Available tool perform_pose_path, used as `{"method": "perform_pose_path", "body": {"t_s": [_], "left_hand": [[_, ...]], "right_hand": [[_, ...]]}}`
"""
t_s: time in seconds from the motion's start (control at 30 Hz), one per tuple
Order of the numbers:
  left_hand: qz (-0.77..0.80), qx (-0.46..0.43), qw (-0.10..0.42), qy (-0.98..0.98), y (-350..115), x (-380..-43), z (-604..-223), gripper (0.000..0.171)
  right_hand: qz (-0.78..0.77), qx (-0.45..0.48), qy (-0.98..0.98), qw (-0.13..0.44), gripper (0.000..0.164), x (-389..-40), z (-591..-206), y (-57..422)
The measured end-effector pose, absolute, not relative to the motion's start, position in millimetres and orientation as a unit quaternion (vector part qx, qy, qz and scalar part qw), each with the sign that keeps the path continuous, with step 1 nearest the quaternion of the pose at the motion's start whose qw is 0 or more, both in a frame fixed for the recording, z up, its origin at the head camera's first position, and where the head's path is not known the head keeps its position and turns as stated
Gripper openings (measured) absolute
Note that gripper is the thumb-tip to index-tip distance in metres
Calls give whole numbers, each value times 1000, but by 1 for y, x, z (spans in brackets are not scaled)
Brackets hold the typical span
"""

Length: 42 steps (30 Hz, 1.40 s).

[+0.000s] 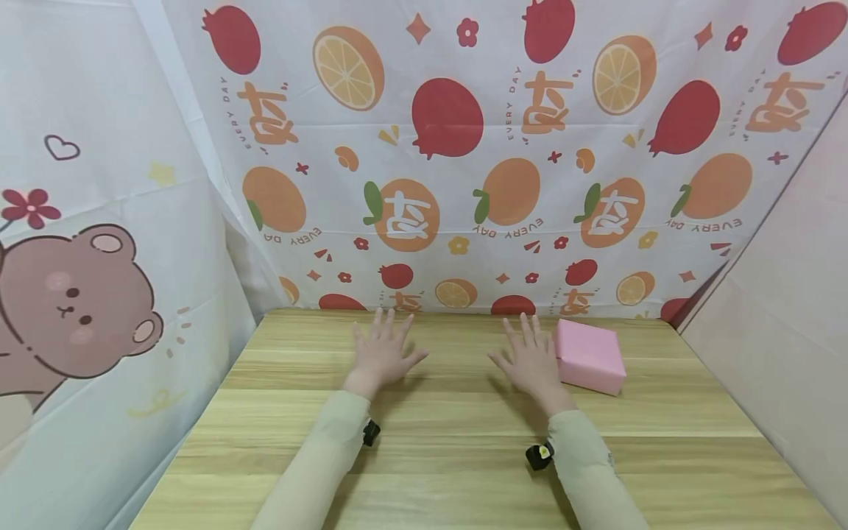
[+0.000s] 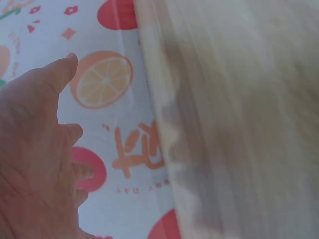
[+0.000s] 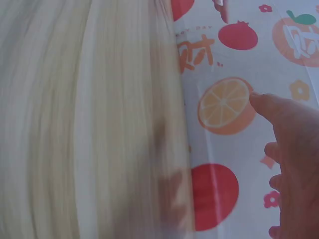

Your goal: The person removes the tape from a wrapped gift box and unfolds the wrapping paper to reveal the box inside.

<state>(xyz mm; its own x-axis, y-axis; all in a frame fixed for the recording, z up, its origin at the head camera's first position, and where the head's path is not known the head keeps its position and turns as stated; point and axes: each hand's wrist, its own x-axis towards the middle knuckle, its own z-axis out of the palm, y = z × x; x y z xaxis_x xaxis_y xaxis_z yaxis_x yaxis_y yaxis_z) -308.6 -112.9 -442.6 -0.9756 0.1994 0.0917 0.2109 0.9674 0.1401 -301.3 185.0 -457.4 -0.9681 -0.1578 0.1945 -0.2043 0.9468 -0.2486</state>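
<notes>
My left hand (image 1: pixel 382 358) is held over the back part of the wooden table (image 1: pixel 437 471), palm down with its fingers spread; nothing is in it. To the right, my right hand (image 1: pixel 532 364) is spread in the same way and also holds nothing. A pink box (image 1: pixel 589 356) sits on the table just right of the right hand; whether the two touch I cannot tell. In the left wrist view the thumb and fingers of the left hand (image 2: pixel 30 149) stretch out above the table. The right wrist view shows the right hand (image 3: pixel 301 159) likewise.
A white curtain (image 1: pixel 464 243) printed with fruit hangs behind the table's back edge. On the left hangs a cloth (image 1: pixel 192 412) with a bear (image 1: pixel 79 302) on it. A pale panel (image 1: pixel 782 309) borders the right side. Each wrist carries a small black camera (image 1: pixel 539 456).
</notes>
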Motion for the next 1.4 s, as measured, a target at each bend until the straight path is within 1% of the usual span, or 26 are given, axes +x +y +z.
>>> {"method": "perform_pose_path", "body": {"t_s": [0.23,0.47,0.57,0.7,0.8,1.03,1.27,1.4], "left_hand": [[-48,-138,51,-988,-87,-314,-437,84],[-48,-174,42,-983,-54,-315,-429,82],[-44,-185,36,-981,-40,-316,-428,83],[-37,-203,43,-978,-21,-316,-429,83],[-37,-218,44,-974,-6,-315,-428,83],[-34,-243,29,-969,26,-310,-426,85],[-9,-258,43,-965,57,-306,-427,86],[-17,-264,44,-963,74,-307,-432,88]], "right_hand": [[128,90,-982,110,79,-294,-450,216],[127,77,-982,115,83,-284,-443,253],[127,75,-981,125,82,-280,-442,269],[137,73,-977,145,79,-274,-443,291],[154,71,-974,148,80,-268,-444,308],[152,59,-976,145,92,-257,-449,338],[158,59,-975,148,106,-252,-458,358],[154,53,-978,129,112,-250,-462,368]]}}
